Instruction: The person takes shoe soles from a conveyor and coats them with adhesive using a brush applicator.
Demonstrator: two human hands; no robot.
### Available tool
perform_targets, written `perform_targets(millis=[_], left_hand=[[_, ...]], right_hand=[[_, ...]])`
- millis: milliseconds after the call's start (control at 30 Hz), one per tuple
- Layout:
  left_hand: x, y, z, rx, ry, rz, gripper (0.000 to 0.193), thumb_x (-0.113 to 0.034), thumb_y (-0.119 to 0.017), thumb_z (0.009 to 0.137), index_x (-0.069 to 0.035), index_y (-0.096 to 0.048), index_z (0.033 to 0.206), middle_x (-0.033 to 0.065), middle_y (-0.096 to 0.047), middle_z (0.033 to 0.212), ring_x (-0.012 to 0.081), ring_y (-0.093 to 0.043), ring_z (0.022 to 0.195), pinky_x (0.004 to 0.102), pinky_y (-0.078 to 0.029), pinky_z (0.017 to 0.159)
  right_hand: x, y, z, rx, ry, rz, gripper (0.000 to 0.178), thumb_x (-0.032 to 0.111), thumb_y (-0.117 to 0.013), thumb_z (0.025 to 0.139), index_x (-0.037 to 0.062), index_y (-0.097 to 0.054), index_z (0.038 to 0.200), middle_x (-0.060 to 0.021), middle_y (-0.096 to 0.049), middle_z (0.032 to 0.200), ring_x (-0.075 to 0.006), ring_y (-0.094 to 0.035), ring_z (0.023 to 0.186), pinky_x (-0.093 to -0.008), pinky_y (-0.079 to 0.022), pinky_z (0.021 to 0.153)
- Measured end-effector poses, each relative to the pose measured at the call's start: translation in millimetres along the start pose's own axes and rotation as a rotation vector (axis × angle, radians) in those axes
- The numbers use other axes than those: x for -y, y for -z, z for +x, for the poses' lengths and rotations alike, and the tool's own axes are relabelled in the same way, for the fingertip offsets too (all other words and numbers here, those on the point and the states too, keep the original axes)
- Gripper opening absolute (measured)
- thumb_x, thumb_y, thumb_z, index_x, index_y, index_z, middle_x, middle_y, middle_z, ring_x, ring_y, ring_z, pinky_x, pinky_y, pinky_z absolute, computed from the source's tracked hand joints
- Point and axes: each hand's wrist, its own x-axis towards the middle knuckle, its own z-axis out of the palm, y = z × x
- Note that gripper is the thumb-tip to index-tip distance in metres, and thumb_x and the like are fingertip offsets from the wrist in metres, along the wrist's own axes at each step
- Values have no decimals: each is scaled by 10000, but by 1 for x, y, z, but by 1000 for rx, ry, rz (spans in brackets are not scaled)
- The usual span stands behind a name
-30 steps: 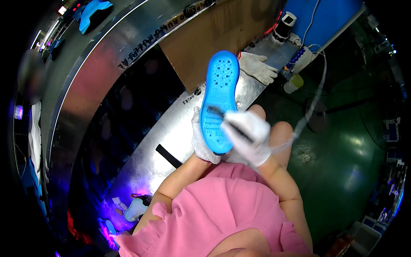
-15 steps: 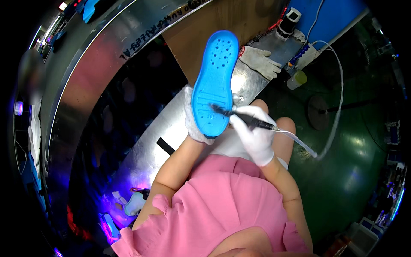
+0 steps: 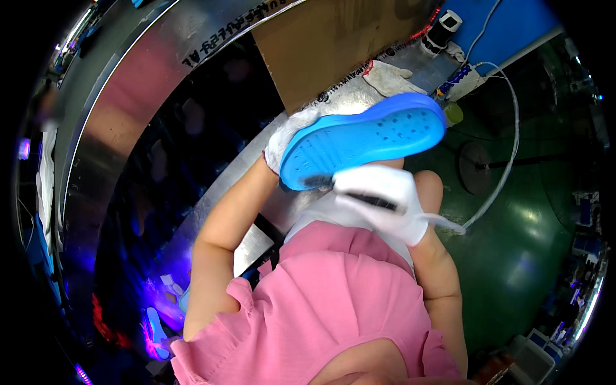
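A bright blue shoe sole [image 3: 366,138] with small round holes lies sideways in front of me, its toe pointing right. My left hand [image 3: 289,138], in a white glove, grips it from behind at the heel end. My right hand [image 3: 385,199], also in a white glove, is closed on a dark pen-like tool [image 3: 372,200] with a white cable [image 3: 507,154] trailing off to the right. The tool's tip sits at the lower heel edge of the sole. My right hand is blurred.
A curved shiny metal bench [image 3: 128,96] runs along the left and top, with a brown cardboard sheet [image 3: 333,45] on it. A spare white glove [image 3: 391,77] lies near the cardboard. The floor [image 3: 532,244] on the right is green. Purple light glows at lower left.
The sole has swung from nearly upright to lying sideways with its toe to the right. My right hand with the tool has shifted toward the heel end.
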Motion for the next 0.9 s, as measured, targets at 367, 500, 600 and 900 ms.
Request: perform_targets(millis=[367, 500, 600, 900], left_hand=[[-33, -13, 2, 62, 116, 494, 412, -336, -690, 923, 13, -695, 1143, 131, -723, 1061, 191, -705, 922, 325, -575, 842], [-35, -26, -8, -2, 54, 478, 312, -257, -781, 861, -27, -723, 1062, 89, -733, 997, 152, -706, 860, 298, -588, 759], [-46, -25, -11, 82, 135, 564, 371, -285, -684, 940, -71, -653, 1242, 107, -699, 1153, 179, -701, 958, 327, -583, 834], [-55, -52, -32, 7, -166, 993, 418, -347, -690, 905, -42, -708, 1191, 109, -685, 1200, 191, -648, 1083, 323, -506, 975]], right_hand=[[-1, 5, -11, 187, 159, -370, 258, 48, -681, 766, 98, -708, 1017, -78, -723, 1054, -250, -685, 763, -329, -555, 690], [24, 9, -6, 115, 115, -250, 265, 87, -743, 710, 104, -717, 974, -72, -733, 1040, -222, -679, 719, -299, -544, 627], [22, 7, -4, 126, 139, -430, 282, 92, -746, 719, 97, -725, 1000, -82, -735, 1023, -204, -657, 678, -276, -514, 576], [35, 25, -9, 248, 227, -615, 257, 147, -697, 747, 104, -729, 999, -100, -735, 1048, -212, -621, 615, -294, -495, 537]])
